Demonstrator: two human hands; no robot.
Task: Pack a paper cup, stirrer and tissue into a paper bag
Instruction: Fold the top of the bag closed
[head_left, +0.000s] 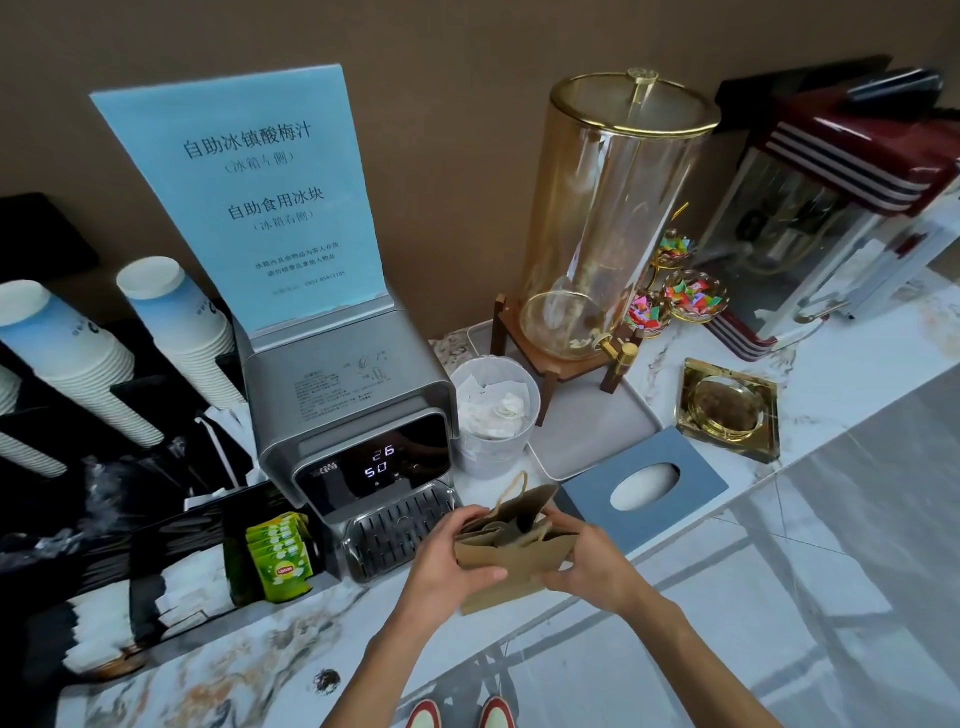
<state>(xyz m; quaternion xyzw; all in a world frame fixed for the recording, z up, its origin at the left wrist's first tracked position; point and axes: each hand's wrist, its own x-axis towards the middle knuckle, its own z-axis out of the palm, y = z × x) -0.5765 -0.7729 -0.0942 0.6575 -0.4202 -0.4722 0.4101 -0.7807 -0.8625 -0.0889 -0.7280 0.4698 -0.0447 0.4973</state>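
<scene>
At the bench's near edge the left hand and right hand each grip a side of the paper bag, apparently spreading its mouth for loading, with the tissue box just beyond and stacked paper cups far left.

Paper bag: brown kraft, twisted-cord handles, mouth open, held upright above counter edge. Paper cups: white-and-blue, stacked slanted in rack, far left. Tissue: white, in grey box beside bag
</scene>
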